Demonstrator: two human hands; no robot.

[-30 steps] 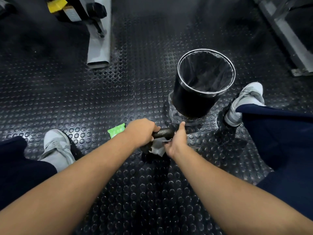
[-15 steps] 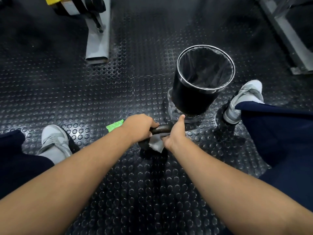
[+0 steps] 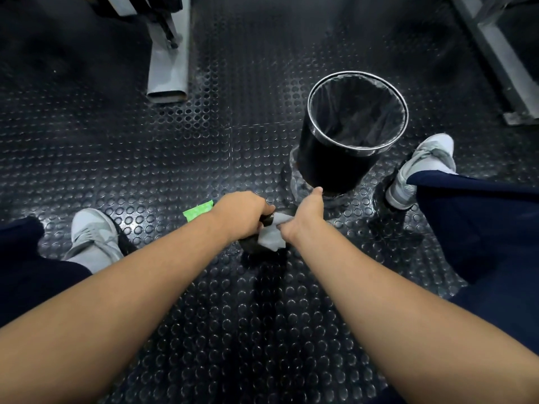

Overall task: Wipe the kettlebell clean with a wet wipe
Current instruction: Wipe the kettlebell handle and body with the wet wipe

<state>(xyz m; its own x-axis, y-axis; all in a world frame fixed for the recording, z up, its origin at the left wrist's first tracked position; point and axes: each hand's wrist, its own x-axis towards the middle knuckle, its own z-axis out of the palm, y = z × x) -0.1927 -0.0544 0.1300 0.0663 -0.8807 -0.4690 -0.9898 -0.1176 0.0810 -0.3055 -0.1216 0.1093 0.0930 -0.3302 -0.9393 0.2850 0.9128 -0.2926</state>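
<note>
A black kettlebell (image 3: 250,246) stands on the studded rubber floor between my feet, mostly hidden under my hands. My left hand (image 3: 239,214) is closed around the left part of its handle. My right hand (image 3: 306,220) holds a white wet wipe (image 3: 272,234) pressed on the right part of the handle, thumb stretched forward. The wipe hangs down over the kettlebell's body.
A black bin (image 3: 350,132) with a clear liner stands just beyond my right hand. A green wipe packet (image 3: 198,212) lies on the floor left of my left hand. My grey shoes (image 3: 93,237) (image 3: 420,170) flank the kettlebell. Grey machine frames (image 3: 169,68) (image 3: 501,62) sit farther back.
My right hand has slid the wipe along the handle toward my left hand, so less bare handle shows. The view has tilted slightly downward.
</note>
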